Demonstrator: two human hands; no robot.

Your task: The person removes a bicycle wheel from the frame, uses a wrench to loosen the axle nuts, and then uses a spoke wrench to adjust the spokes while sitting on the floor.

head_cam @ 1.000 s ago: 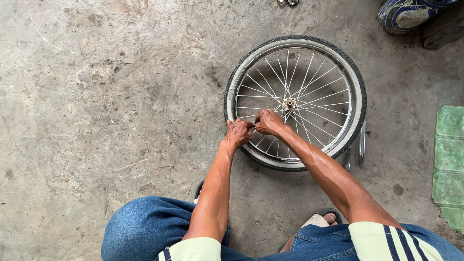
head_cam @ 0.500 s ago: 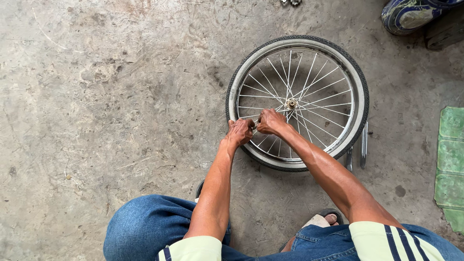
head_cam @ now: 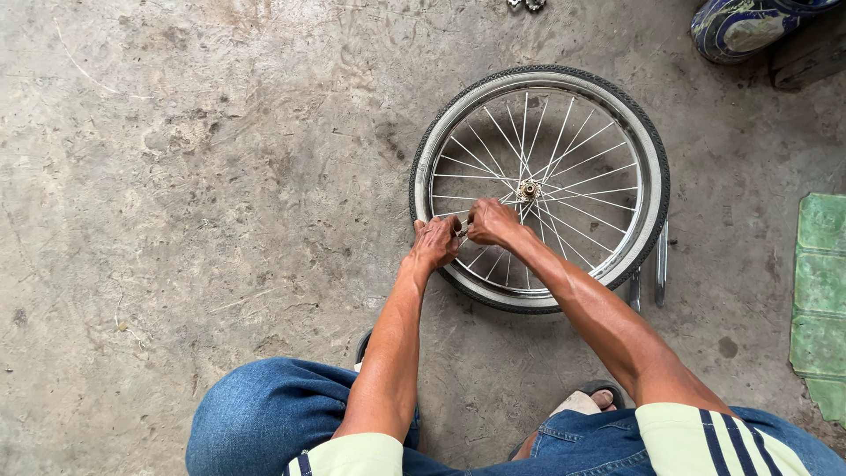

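A small spoked bicycle wheel (head_cam: 652, 176) with a black tyre and a silver rim lies flat on the concrete floor in front of me. Its hub (head_cam: 529, 189) sits at the centre. My left hand (head_cam: 434, 242) is closed at the near-left edge of the rim. My right hand (head_cam: 492, 220) is closed just beside it, over the spokes close to the hub. Both hands pinch something small between them at the spokes; what it is stays hidden by the fingers.
Two slim metal levers (head_cam: 661, 264) lie against the wheel's right side. A green worn mat (head_cam: 820, 300) lies at the right edge. A blue and white shoe (head_cam: 749, 25) is at the top right. My knees in blue jeans (head_cam: 264, 414) fill the bottom.
Both hands stay at the same spot on the wheel's near-left side, with only slight finger shifts. The wheel has not moved.
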